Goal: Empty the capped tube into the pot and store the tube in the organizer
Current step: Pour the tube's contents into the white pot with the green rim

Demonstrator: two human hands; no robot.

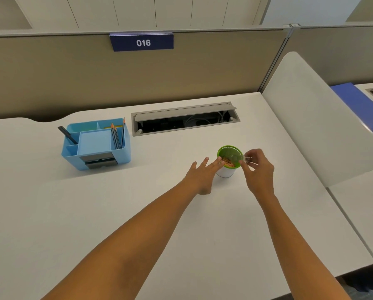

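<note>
A white pot (pixel 225 173) with a green rim stands on the desk, with small orange pieces lying inside it. My right hand (pixel 259 172) grips a clear tube (pixel 238 158) tilted over the pot's mouth, its open end pointing left into the pot. My left hand (pixel 199 176) has its fingers spread, the fingertips touching the pot's left side; whether it holds the cap is hidden. The blue organizer (pixel 95 146) sits at the left of the desk, holding pencils and a dark pen.
An open grey cable hatch (pixel 184 119) lies in the desk behind the pot. A white curved divider (pixel 317 118) rises to the right, with a blue folder (pixel 363 105) beyond it. A tan partition with the sign 016 closes the back.
</note>
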